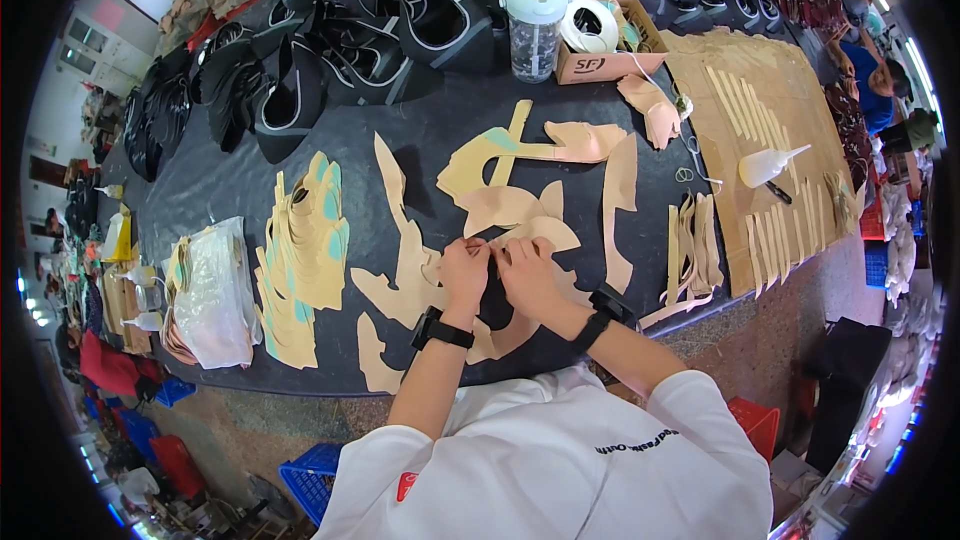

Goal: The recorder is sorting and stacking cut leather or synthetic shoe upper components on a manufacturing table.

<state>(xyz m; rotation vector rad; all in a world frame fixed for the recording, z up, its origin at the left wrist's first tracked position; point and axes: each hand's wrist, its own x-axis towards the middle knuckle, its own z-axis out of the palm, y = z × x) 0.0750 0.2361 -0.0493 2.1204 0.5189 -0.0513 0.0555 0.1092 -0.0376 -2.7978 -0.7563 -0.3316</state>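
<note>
My left hand (466, 276) and my right hand (529, 283) are close together over a dark-covered table (390, 117). Both sets of fingers are closed, pinching the edge of a curved beige cut shoe-lining piece (541, 232); the exact grip is partly hidden. Around them lie more flat beige pieces: a long narrow one (391, 175) on the left, another (619, 202) on the right, and a pale yellow-green one (470, 160) beyond. A small beige piece (374, 355) is near the front edge, beside my left forearm.
Black shoe uppers (440, 15) crowd the back. A tumbler (535, 35) and a cardboard box (620, 62) with a tape roll (589, 25) stand behind. Stacked pieces (305, 260) and a plastic bag (218, 290) lie left; a cardboard sheet (725, 130) bearing strips and a glue bottle (766, 167), right.
</note>
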